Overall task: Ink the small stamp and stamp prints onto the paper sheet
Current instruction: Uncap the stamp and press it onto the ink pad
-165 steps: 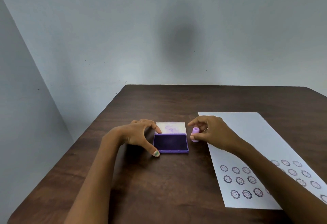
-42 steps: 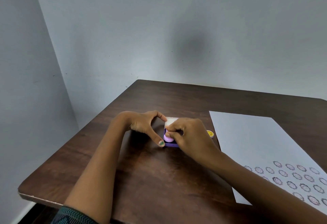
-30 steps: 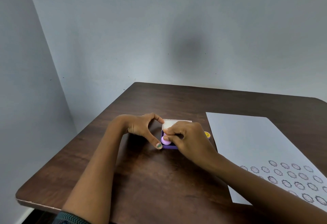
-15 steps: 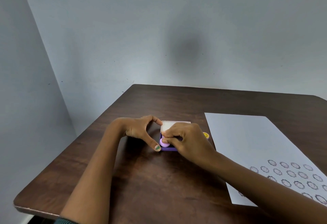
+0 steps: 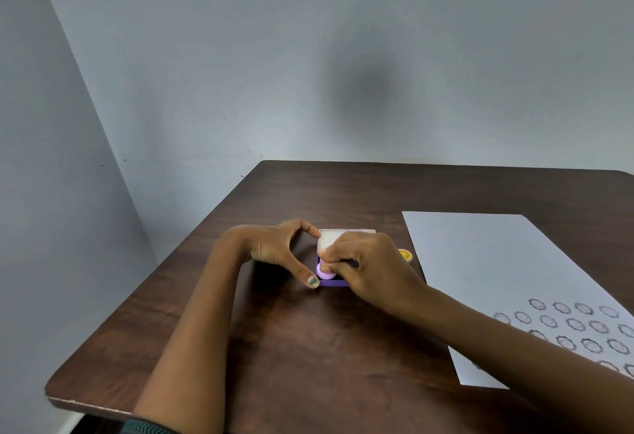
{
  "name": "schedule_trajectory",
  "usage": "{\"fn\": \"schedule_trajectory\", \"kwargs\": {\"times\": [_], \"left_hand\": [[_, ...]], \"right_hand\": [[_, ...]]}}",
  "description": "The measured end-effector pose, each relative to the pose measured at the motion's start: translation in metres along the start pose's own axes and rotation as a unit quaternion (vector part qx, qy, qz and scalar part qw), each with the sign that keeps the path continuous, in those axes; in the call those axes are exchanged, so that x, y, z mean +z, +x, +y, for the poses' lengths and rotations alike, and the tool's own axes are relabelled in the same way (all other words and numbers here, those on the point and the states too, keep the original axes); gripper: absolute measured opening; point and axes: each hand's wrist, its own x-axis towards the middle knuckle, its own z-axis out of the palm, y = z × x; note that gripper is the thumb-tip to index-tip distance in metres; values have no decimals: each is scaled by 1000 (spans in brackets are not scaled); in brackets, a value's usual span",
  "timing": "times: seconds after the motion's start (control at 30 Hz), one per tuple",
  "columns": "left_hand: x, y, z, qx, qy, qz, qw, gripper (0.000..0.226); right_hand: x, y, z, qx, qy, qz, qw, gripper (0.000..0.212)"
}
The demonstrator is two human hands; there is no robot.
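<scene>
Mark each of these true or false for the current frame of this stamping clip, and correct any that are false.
1. The right hand holds the small stamp down on the ink pad. True.
2. The left hand lies on the paper sheet. False: it braces the pad's left side.
3. The sheet already carries rows of prints. True.
4. The ink pad's lid is closed. False: it stands open behind the pad.
5. A yellow cap lies between pad and sheet. True.
</scene>
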Motion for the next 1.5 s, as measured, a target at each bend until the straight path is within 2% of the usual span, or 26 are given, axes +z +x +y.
{"fn": "schedule_trajectory", "kwargs": {"times": [0.13, 0.27, 0.37, 0.47, 0.6, 0.73, 0.83, 0.93, 1.0, 1.07, 1.13, 1.2, 1.27, 1.33, 1.37, 1.4, 1.5], "left_hand": [[0, 0, -1, 0, 5, 4, 1000, 90], [0, -1, 1, 1, 2, -1, 1000, 93], [0, -1, 1, 0, 9, 6, 1000, 94], [0, -1, 1, -1, 4, -3, 1000, 93], [0, 0, -1, 5, 6, 3, 1000, 88], [0, -1, 0, 2, 3, 2, 1000, 91], [0, -1, 0, 3, 1, 1, 1000, 90], [0, -1, 1, 1, 8, 0, 1000, 88], [-1, -2, 2, -1, 12, -2, 1000, 89], [-2, -3, 3, 1, 14, -8, 1000, 91], [-2, -4, 3, 1, 9, -12, 1000, 91], [-1, -5, 4, -2, 2, -9, 1000, 92], [-2, -6, 5, -1, -8, -7, 1000, 92], [-1, -5, 4, 6, -17, 1, 1000, 90], [0, -5, 5, 12, -21, 12, 1000, 90], [2, -4, 6, 18, -29, 28, 999, 92], [10, 1, 16, 39, -24, 99, 994, 93]], "right_hand": [[-1, 0, 1, 33, 19, 40, 998, 18], [0, -2, -1, -11, -6, 15, 1000, 16], [0, -1, 1, 25, 12, 42, 999, 16], [0, -3, -2, -28, -24, 11, 999, 14], [1, -2, 1, 15, 5, 47, 999, 14], [2, -4, 1, -32, -33, 23, 999, 15], [3, -5, 1, -3, -20, 44, 999, 14], [3, -1, -2, 17, -21, 26, 999, 14], [-3, 4, -2, 53, 2, 5, 999, 15], [-10, 7, 0, 109, 47, 38, 992, 16], [-19, 7, 3, 192, 143, 122, 963, 14], [-32, 3, 8, 283, 302, 180, 893, 9], [-50, -3, 13, 335, 463, 195, 797, 4], [-68, -11, 19, 381, 596, 207, 676, 9], [-76, -15, 23, 405, 634, 209, 625, 16], [-84, -19, 26, 424, 655, 208, 590, 23], [-106, -31, 36, 446, 679, 198, 548, 31]]}}
